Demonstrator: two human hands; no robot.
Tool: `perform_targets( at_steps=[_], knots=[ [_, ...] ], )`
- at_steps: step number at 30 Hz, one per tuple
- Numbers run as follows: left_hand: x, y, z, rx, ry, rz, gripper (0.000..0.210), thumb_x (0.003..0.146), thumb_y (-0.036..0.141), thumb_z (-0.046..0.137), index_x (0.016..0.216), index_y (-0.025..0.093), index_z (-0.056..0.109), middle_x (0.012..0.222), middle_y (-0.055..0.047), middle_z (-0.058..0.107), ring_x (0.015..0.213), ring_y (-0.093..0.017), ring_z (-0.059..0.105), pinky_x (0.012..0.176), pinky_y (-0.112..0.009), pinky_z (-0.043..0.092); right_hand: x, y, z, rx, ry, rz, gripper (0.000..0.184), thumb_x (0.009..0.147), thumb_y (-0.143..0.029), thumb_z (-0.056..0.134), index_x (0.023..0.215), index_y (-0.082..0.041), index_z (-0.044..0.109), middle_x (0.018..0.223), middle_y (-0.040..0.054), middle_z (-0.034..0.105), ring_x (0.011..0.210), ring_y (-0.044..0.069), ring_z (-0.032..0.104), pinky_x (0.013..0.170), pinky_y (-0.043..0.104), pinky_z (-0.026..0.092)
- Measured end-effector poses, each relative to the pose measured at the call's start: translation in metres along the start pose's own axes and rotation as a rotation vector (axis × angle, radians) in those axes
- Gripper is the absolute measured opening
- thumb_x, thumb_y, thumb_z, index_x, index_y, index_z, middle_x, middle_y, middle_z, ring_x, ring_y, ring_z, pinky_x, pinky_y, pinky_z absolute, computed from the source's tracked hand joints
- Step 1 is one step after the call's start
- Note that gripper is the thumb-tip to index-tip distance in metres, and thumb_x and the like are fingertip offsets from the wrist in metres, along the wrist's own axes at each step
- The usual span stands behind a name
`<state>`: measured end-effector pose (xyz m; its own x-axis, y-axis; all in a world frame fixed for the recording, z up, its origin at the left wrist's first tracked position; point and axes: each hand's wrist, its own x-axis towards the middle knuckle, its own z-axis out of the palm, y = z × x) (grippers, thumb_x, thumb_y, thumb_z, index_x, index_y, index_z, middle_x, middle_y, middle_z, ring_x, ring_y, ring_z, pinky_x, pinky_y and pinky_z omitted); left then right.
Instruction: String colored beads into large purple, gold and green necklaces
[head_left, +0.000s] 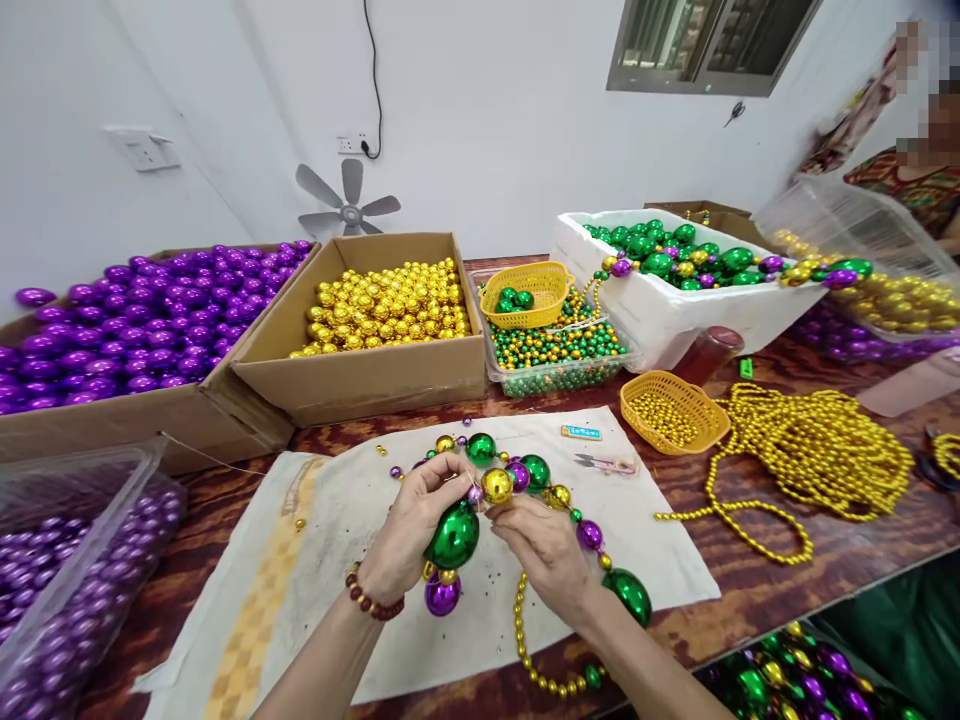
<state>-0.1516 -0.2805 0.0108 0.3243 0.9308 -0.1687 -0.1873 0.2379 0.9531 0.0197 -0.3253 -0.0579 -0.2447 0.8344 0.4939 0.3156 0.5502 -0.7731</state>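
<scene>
A bead necklace (454, 537) of green, gold and purple shiny balls hangs from my hands and curves over the white cloth (285, 600). My left hand (409, 525), with a brown bead bracelet at the wrist, pinches a thin thread by a small purple bead, just above a large green ball. Close by, my right hand (551, 560) has its fingertips pressed together under a gold ball of the same necklace. Whatever sits between those fingertips is hidden. A tail of small gold beads (519, 625) lies below my right hand. Small scissors (606, 464) rest on the cloth.
Cardboard boxes of purple balls (150, 330) and gold balls (390, 310) stand behind. Right of them are a yellow basket (529, 318) on a bead tray, a white foam box (652, 330) and a small-bead basket (701, 440). Coiled gold beads (832, 450) lie right. A person sits far right.
</scene>
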Motion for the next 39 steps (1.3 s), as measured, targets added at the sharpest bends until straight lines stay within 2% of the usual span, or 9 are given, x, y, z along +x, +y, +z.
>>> perform_targets(
  at_steps=[5,8,10,14,17,22,25,29,39],
  knots=[
    [-0.009,0.005,0.002,0.020,0.002,-0.085,0.013,0.081,0.026,0.066,0.079,0.016,0.059,0.074,-0.001,0.057,0.066,-0.010,0.052,0.060,-0.019,0.041,0.003,0.023,0.034,-0.258,0.237,-0.164,0.025,0.089,-0.007,0.046,0.098,-0.017,0.067,0.085,0.0087,0.069,0.080,0.018,0.066,0.072,0.030,0.056],
    [-0.019,0.004,0.002,-0.037,0.033,-0.197,0.014,0.079,0.026,0.068,0.080,0.016,0.059,0.076,-0.001,0.058,0.067,-0.010,0.054,0.061,-0.019,0.042,0.003,0.029,0.042,-0.272,0.328,-0.279,0.028,0.087,-0.005,0.049,0.108,-0.016,0.065,0.100,0.0118,0.071,0.096,0.020,0.067,0.082,0.031,0.057],
    [-0.026,0.001,0.001,-0.078,0.054,-0.297,0.014,0.078,0.025,0.070,0.082,0.017,0.060,0.076,0.000,0.059,0.066,-0.010,0.055,0.061,-0.019,0.042,0.000,0.032,0.043,-0.264,0.317,-0.323,0.034,0.086,-0.004,0.051,0.117,-0.014,0.061,0.112,0.0137,0.068,0.110,0.022,0.062,0.090,0.034,0.055],
    [-0.038,-0.006,0.000,-0.122,0.048,-0.393,0.013,0.077,0.024,0.071,0.082,0.017,0.061,0.076,-0.001,0.062,0.069,-0.012,0.059,0.063,-0.020,0.042,-0.006,0.038,0.040,-0.223,0.262,-0.394,0.038,0.086,-0.004,0.049,0.121,-0.016,0.058,0.115,0.0123,0.067,0.117,0.022,0.058,0.094,0.038,0.054],
    [-0.042,-0.012,0.001,-0.093,0.050,-0.348,0.012,0.076,0.025,0.071,0.080,0.017,0.063,0.079,-0.002,0.063,0.072,-0.013,0.058,0.065,-0.020,0.041,-0.008,0.042,0.038,-0.196,0.217,-0.430,0.037,0.087,-0.006,0.045,0.120,-0.017,0.059,0.117,0.0110,0.067,0.120,0.022,0.056,0.096,0.040,0.053],
    [-0.041,-0.022,0.004,-0.023,0.169,-0.186,0.013,0.073,0.025,0.074,0.072,0.016,0.065,0.091,-0.002,0.066,0.080,-0.014,0.055,0.069,-0.020,0.040,-0.009,0.046,0.037,-0.195,0.171,-0.430,0.033,0.086,-0.006,0.047,0.114,-0.016,0.062,0.115,0.0110,0.068,0.121,0.022,0.055,0.097,0.040,0.052],
    [-0.039,-0.027,0.003,-0.031,0.199,-0.180,0.012,0.072,0.026,0.074,0.073,0.017,0.066,0.087,-0.002,0.065,0.080,-0.014,0.054,0.069,-0.021,0.040,-0.013,0.049,0.040,-0.200,0.155,-0.416,0.031,0.087,-0.006,0.048,0.113,-0.015,0.062,0.113,0.0123,0.068,0.118,0.021,0.057,0.097,0.040,0.052],
    [-0.038,-0.029,-0.004,-0.064,0.167,-0.240,0.013,0.074,0.025,0.073,0.072,0.016,0.063,0.072,0.000,0.059,0.067,-0.010,0.049,0.061,-0.019,0.037,-0.021,0.053,0.046,-0.208,0.092,-0.388,0.028,0.086,-0.006,0.049,0.108,-0.015,0.064,0.109,0.0122,0.069,0.115,0.021,0.059,0.095,0.039,0.053],
    [-0.034,-0.029,-0.011,-0.130,0.079,-0.363,0.012,0.073,0.021,0.072,0.071,0.015,0.062,0.066,0.001,0.059,0.060,-0.008,0.049,0.057,-0.018,0.037,-0.025,0.057,0.050,-0.235,0.062,-0.413,0.022,0.087,-0.006,0.044,0.096,-0.016,0.062,0.095,0.0107,0.069,0.109,0.018,0.062,0.087,0.031,0.055]
  ],
)
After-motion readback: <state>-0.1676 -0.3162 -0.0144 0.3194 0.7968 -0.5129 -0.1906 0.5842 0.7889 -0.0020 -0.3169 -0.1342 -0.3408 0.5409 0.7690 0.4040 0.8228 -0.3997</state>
